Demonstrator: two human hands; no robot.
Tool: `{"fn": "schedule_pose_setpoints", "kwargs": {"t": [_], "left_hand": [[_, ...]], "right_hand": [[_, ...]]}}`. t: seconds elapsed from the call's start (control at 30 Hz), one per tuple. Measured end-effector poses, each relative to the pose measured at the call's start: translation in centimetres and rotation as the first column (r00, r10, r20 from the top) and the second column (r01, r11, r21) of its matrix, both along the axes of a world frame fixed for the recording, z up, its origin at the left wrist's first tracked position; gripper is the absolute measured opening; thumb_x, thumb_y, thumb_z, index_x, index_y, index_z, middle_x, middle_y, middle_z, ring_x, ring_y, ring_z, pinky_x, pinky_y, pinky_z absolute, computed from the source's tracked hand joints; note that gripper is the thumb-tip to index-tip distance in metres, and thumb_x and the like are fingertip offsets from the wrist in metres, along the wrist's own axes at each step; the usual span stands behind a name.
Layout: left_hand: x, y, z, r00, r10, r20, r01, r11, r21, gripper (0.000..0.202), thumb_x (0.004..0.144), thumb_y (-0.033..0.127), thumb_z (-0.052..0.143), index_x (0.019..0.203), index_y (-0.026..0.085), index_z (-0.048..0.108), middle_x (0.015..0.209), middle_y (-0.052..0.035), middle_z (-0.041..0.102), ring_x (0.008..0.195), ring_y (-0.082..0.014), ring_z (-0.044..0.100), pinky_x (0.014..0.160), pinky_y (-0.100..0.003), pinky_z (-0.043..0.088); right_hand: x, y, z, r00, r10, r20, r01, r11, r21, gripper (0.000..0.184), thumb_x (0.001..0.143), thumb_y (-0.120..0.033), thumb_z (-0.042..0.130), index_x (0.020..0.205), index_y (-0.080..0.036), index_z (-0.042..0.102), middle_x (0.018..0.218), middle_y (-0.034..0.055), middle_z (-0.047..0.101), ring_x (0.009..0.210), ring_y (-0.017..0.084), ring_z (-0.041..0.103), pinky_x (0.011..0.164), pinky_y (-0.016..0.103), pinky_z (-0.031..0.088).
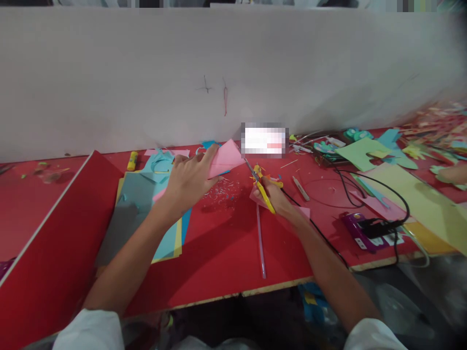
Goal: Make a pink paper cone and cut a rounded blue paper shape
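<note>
My left hand (193,177) pinches a piece of pink paper (226,158) above the red table (226,257). In my right hand (275,194) is a pair of scissors (263,190) with yellow handles. Their blades point up and left, with the tips at the right edge of the pink paper; whether they touch it I cannot tell. Small paper scraps (222,192) lie scattered between my hands. A thin, pale stick (260,243) lies below my right hand, its upper end by another pink piece. Blue and yellow sheets (168,245) are stacked under my left forearm.
A red panel (54,243) stands slanted at the left, and a white partition (146,78) runs along the back. A yellow glue stick (132,161) stands near it. Black cables (396,187) run to a purple box (359,233) at the right. Another person's hand (452,175) is at the far right.
</note>
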State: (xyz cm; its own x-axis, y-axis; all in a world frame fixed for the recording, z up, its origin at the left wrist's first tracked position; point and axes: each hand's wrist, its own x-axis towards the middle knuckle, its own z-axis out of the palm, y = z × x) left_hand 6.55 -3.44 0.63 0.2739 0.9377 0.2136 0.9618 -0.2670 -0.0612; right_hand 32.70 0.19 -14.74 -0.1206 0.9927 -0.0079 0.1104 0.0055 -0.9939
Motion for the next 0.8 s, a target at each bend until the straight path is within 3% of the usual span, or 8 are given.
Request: {"fn": "schedule_pose_setpoints", "kwargs": {"t": [0.3, 0.43, 0.57, 0.7, 0.8], "left_hand": [[-0.8, -0.1, -0.3, 0.992, -0.12, 0.037, 0.123, 0.989, -0.076, 0.082, 0.096, 0.053, 0.069, 0.164, 0.023, 0.033, 0.126, -0.0153, 0.075, 0.119, -0.038, 0.07, 0.103, -0.048, 0.046], [-1.2, 0.2, -0.5, 0.983, -0.165, 0.079, 0.172, 0.981, -0.095, 0.088, 0.094, 0.063, 0.069, 0.164, 0.024, 0.033, 0.131, -0.013, 0.074, 0.114, -0.0377, 0.072, 0.1, -0.046, 0.049], [-1.4, 0.2, -0.5, 0.979, -0.175, 0.108, 0.184, 0.979, -0.089, 0.089, 0.092, 0.066, 0.069, 0.163, 0.023, 0.037, 0.137, -0.0139, 0.071, 0.116, -0.0386, 0.072, 0.096, -0.043, 0.05], [-1.3, 0.1, -0.4, 0.98, -0.162, 0.114, 0.173, 0.98, -0.097, 0.089, 0.092, 0.067, 0.069, 0.162, 0.023, 0.038, 0.135, -0.0143, 0.072, 0.116, -0.0392, 0.072, 0.094, -0.042, 0.051], [-0.9, -0.1, -0.2, 0.99, -0.132, 0.053, 0.136, 0.987, -0.08, 0.085, 0.095, 0.059, 0.07, 0.163, 0.022, 0.035, 0.128, -0.0156, 0.075, 0.116, -0.0399, 0.072, 0.099, -0.046, 0.049]], "right_hand": [[1.0, -0.5, 0.0, 0.981, 0.008, 0.195, -0.039, 0.987, 0.153, 0.05, 0.089, -0.076, 0.061, 0.082, -0.027, 0.059, 0.071, 0.0008, 0.06, 0.069, 0.021, 0.062, 0.062, 0.034, 0.055], [1.0, -1.0, 0.5, 0.962, 0.004, 0.274, -0.07, 0.97, 0.233, 0.045, 0.083, -0.068, 0.073, 0.08, -0.025, 0.057, 0.072, 0.0005, 0.063, 0.067, 0.02, 0.06, 0.063, 0.034, 0.051], [1.0, -1.3, 1.3, 0.935, -0.045, 0.352, -0.066, 0.952, 0.298, 0.049, 0.077, -0.069, 0.076, 0.074, -0.024, 0.054, 0.067, -0.0003, 0.059, 0.062, 0.017, 0.054, 0.06, 0.032, 0.045], [1.3, -1.4, 1.8, 0.909, -0.081, 0.408, -0.039, 0.96, 0.276, 0.049, 0.077, -0.068, 0.075, 0.07, -0.025, 0.052, 0.06, -0.0009, 0.051, 0.058, 0.017, 0.048, 0.057, 0.033, 0.042], [1.3, -1.3, 2.0, 0.928, -0.094, 0.359, 0.008, 0.972, 0.234, 0.042, 0.078, -0.062, 0.075, 0.073, -0.025, 0.057, 0.065, 0.0017, 0.055, 0.062, 0.019, 0.053, 0.058, 0.033, 0.046]]}}
